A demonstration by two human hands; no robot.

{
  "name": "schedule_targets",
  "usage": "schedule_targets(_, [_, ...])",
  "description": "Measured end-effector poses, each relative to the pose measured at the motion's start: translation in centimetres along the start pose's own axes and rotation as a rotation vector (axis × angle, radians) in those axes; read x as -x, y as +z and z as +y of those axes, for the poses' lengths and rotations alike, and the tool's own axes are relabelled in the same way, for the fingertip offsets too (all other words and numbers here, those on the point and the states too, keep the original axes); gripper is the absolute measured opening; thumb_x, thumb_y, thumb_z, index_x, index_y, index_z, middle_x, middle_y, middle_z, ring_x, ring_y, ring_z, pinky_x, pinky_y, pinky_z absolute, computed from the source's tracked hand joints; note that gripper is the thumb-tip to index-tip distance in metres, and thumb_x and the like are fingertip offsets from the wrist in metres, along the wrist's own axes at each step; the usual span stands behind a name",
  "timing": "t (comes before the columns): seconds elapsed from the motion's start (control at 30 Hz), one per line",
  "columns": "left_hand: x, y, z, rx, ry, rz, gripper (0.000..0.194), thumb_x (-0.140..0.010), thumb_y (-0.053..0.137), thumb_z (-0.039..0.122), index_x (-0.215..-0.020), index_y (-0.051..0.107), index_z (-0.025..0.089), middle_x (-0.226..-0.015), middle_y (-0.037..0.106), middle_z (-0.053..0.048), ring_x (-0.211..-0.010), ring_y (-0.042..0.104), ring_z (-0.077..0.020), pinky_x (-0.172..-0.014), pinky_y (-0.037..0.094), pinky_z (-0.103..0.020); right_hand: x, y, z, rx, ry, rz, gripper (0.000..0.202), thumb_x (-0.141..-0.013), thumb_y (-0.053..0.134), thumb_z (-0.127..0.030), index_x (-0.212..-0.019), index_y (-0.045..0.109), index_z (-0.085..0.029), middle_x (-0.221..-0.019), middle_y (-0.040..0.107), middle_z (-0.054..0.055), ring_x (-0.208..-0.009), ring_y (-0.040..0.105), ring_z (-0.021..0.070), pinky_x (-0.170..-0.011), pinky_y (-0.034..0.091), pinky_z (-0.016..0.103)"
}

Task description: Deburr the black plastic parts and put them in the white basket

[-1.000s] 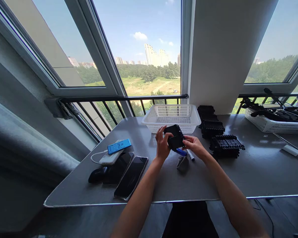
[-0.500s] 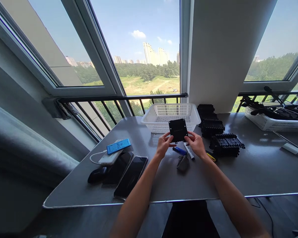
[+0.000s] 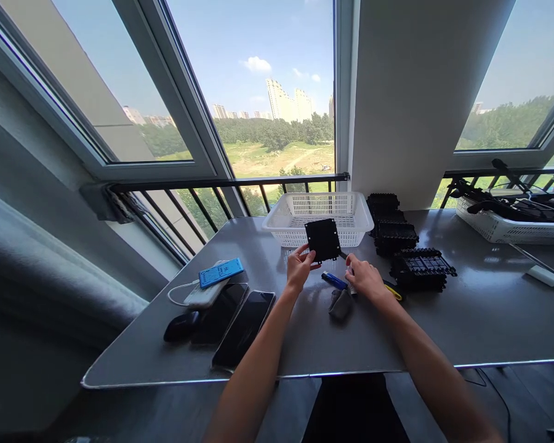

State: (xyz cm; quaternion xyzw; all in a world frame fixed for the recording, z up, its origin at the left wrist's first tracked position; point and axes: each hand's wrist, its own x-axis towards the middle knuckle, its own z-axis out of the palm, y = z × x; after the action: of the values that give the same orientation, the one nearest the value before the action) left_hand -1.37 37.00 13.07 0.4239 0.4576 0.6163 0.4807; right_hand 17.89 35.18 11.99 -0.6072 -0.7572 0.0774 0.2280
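A flat black square plate point(image 3: 323, 240) with small holes along its edges is held up in front of the white basket point(image 3: 316, 212). My left hand point(image 3: 300, 266) grips its lower left corner between thumb and fingers. To the right of the plate, my right hand point(image 3: 362, 274) is closed with its fingertips around a small dark piece near the plate's lower right corner; what that piece is, I cannot make out. Below the hands lie a blue marker point(image 3: 334, 280) and a crumpled grey cloth point(image 3: 340, 304). A white marker is partly covered by my right hand.
Stacked black parts point(image 3: 422, 269) stand right of the basket, beside a yellow-handled tool point(image 3: 393, 291). Phones point(image 3: 243, 329), a black mouse point(image 3: 181, 327) and a blue device point(image 3: 220, 272) lie on the left. Another white basket point(image 3: 512, 227) holds black items at the far right.
My right hand has let go of the plate and moved slightly right and down, over the white marker. The plate has shifted a little left in my left hand.
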Motion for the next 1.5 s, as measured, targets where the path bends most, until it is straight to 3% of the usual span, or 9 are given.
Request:
schedule_targets(0.13, [-0.2,0.0,-0.2,-0.007,-0.013,0.006,0.050,-0.073,0.073,0.027,-0.117,0.058,0.010,-0.086,0.072,-0.010,-0.080,0.070,-0.0225,-0.060,0.061,-0.034,-0.3,-1.3,-0.4,-0.217,-0.114,0.243,0.025,-0.093,0.039,-0.025,-0.106,0.061,-0.022,-0.090,0.068,0.007,-0.081,0.064,0.0200,-0.068,0.043,0.027])
schedule_targets(0.27, [-0.2,0.0,-0.5,-0.016,-0.023,-0.020,0.052,-0.072,0.074,0.027,-0.118,0.057,0.010,-0.085,0.072,-0.010,-0.079,0.070,-0.0229,-0.059,0.061,-0.035,-0.1,-2.1,-0.7,-0.392,-0.278,0.464,0.035,-0.094,0.034,-0.021,-0.119,0.058,-0.020,-0.103,0.067,0.008,-0.095,0.062,0.0200,-0.084,0.047,0.030])
schedule_targets(0.4, [0.1,0.2,-0.3,-0.026,-0.027,-0.068,0.050,-0.072,0.074,0.029,-0.116,0.058,0.011,-0.087,0.073,-0.010,-0.081,0.070,-0.0239,-0.059,0.061,-0.035,0.1,-2.0,-0.5,-0.349,-0.245,0.567,0.029,-0.092,0.042,-0.025,-0.114,0.059,-0.019,-0.104,0.068,0.009,-0.088,0.064,0.0214,-0.080,0.049,0.033])
schedule_targets(0.57, [0.8,0.7,0.2,-0.026,-0.044,-0.147,0.051,-0.071,0.074,0.033,-0.115,0.058,0.012,-0.088,0.073,-0.010,-0.081,0.070,-0.0244,-0.063,0.062,-0.038,0.4,-1.8,-0.4,-0.470,-0.198,0.640,0.028,-0.093,0.044,-0.037,-0.107,0.060,-0.019,-0.097,0.070,0.009,-0.077,0.066,0.0191,-0.070,0.049,0.029])
schedule_targets(0.7, [1.0,1.0,0.2,-0.028,-0.045,-0.200,0.055,-0.069,0.075,0.036,-0.115,0.058,0.011,-0.088,0.074,-0.011,-0.083,0.070,-0.0260,-0.064,0.062,-0.039,0.6,-1.8,-1.0,-0.558,-0.168,0.544,0.030,-0.091,0.046,-0.044,-0.089,0.063,-0.019,-0.074,0.069,0.005,-0.055,0.062,0.0155,-0.056,0.045,0.026])
schedule_targets(0.83, [1.1,1.2,0.1,-0.033,-0.047,-0.230,0.060,-0.067,0.076,0.039,-0.116,0.057,0.010,-0.086,0.074,-0.011,-0.082,0.071,-0.0272,-0.064,0.062,-0.041,0.3,-1.7,-1.5,-0.631,-0.112,0.414,0.029,-0.089,0.048,-0.044,-0.081,0.061,-0.019,-0.055,0.061,0.000,-0.046,0.056,0.0146,-0.049,0.039,0.025])
schedule_targets(1.1, [1.5,1.3,0.5,-0.006,-0.051,-0.291,0.066,-0.064,0.078,0.041,-0.117,0.057,0.009,-0.087,0.074,-0.013,-0.078,0.071,-0.0272,-0.063,0.061,-0.039,-0.1,-1.6,-1.3,-0.641,-0.095,0.323,0.028,-0.087,0.049,-0.043,-0.080,0.060,-0.018,-0.055,0.061,0.000,-0.048,0.057,0.0149,-0.049,0.040,0.024])
schedule_targets(1.5, [1.7,1.5,0.5,0.000,-0.062,-0.297,0.071,-0.062,0.080,0.042,-0.119,0.057,0.007,-0.086,0.074,-0.013,-0.075,0.071,-0.0264,-0.063,0.061,-0.037,-0.3,-1.7,-1.2,-0.596,-0.099,0.298,0.025,-0.086,0.051,-0.040,-0.079,0.061,-0.018,-0.056,0.062,0.001,-0.049,0.058,0.0150,-0.050,0.039,0.024])
